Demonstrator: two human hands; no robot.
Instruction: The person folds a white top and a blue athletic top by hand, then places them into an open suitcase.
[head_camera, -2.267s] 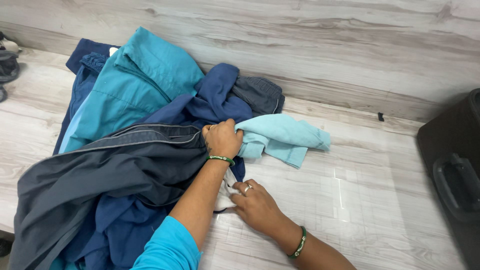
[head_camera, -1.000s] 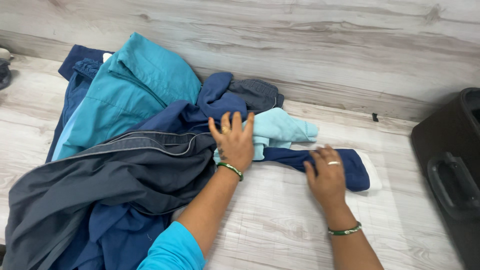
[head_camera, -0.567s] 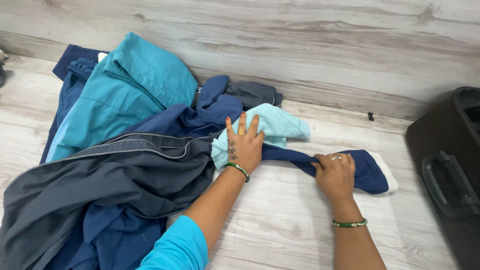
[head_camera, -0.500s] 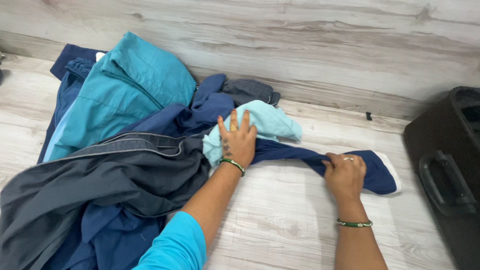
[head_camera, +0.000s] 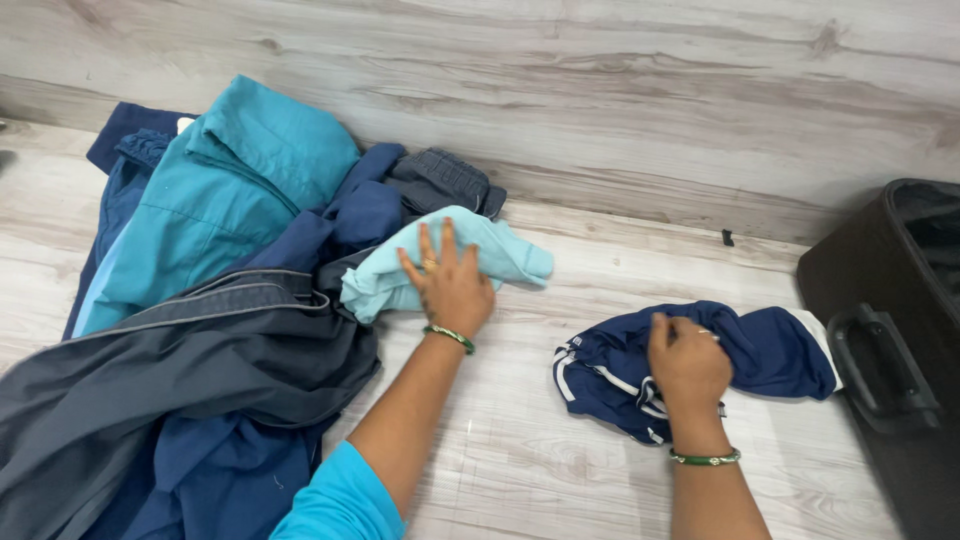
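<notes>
Left hand (head_camera: 452, 285) spread flat on the light blue cloth (head_camera: 445, 262) at frame centre, pinning the pile (head_camera: 200, 330), right hand (head_camera: 688, 365) bunched around the navy garment (head_camera: 770, 350) lower right, apart on the tabletop (head_camera: 520, 450).

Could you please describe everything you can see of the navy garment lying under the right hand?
The navy garment is a dark blue, soft-looking piece of clothing with thin white stripes along its left edge and a white strip at its right end. It lies crumpled in a loose bunch on the pale wood-look floor, apart from the clothing pile and close to the dark suitcase. The right hand rests on its middle, fingers gathered into the cloth; nothing else touches it.
</notes>
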